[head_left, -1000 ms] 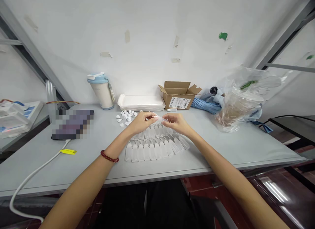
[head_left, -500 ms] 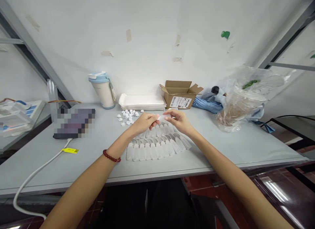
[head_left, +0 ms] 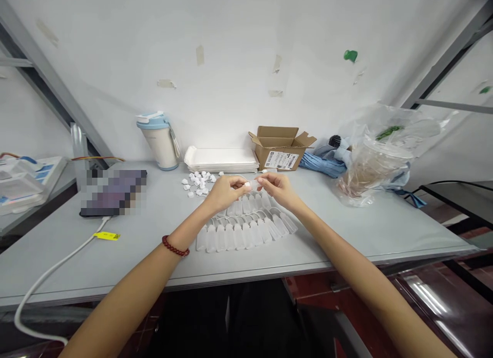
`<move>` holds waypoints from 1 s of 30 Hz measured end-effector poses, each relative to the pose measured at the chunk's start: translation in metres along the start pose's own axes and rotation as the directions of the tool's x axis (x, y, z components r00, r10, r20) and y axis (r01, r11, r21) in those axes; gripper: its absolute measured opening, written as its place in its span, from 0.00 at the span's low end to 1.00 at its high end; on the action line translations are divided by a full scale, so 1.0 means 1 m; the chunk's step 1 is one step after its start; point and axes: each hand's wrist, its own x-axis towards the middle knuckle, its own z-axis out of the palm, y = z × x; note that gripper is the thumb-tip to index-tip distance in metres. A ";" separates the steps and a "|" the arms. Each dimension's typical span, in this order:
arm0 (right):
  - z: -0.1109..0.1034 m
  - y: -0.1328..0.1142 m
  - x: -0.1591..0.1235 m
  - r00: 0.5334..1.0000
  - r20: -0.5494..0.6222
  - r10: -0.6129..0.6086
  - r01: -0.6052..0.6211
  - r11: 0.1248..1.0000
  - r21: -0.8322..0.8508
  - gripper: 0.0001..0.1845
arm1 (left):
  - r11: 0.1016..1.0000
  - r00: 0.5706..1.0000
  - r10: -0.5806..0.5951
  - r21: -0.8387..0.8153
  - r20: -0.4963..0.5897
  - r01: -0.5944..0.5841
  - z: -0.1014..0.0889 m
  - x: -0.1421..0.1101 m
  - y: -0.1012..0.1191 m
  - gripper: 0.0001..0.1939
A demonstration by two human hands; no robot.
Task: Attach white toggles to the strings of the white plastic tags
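My left hand has its thumb and fingers closed on a small white cap. Pinched in my right hand is a small translucent plastic bottle, its end meeting the cap. Whether the cap sits fully on the bottle is too small to tell. Below the hands, similar translucent bottles with curved thin spouts lie side by side in rows on the grey table. A loose pile of white caps lies to the left of my left hand.
Behind the hands stand a stack of white trays and an open cardboard box. A tumbler and a phone with a cable are on the left. Blue cloth and a plastic bag holding a container sit on the right.
My left fingers have shifted around the near end of the bottle, and the white cap now shows between them. The whole view has moved slightly.
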 end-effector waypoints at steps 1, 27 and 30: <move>0.000 0.000 0.000 1.000 -0.007 -0.008 0.008 1.000 0.008 0.25 | 1.000 1.000 -0.015 -0.016 -0.003 0.015 0.000 0.000 0.001 0.14; -0.001 0.000 0.001 0.998 -0.023 -0.058 0.059 0.997 0.051 0.23 | 0.988 0.994 -0.107 -0.109 -0.014 0.105 0.004 -0.001 0.001 0.23; -0.001 0.002 0.001 0.998 -0.025 -0.055 0.057 0.997 0.051 0.22 | 0.993 0.998 -0.044 -0.109 -0.044 0.039 0.004 -0.002 0.002 0.18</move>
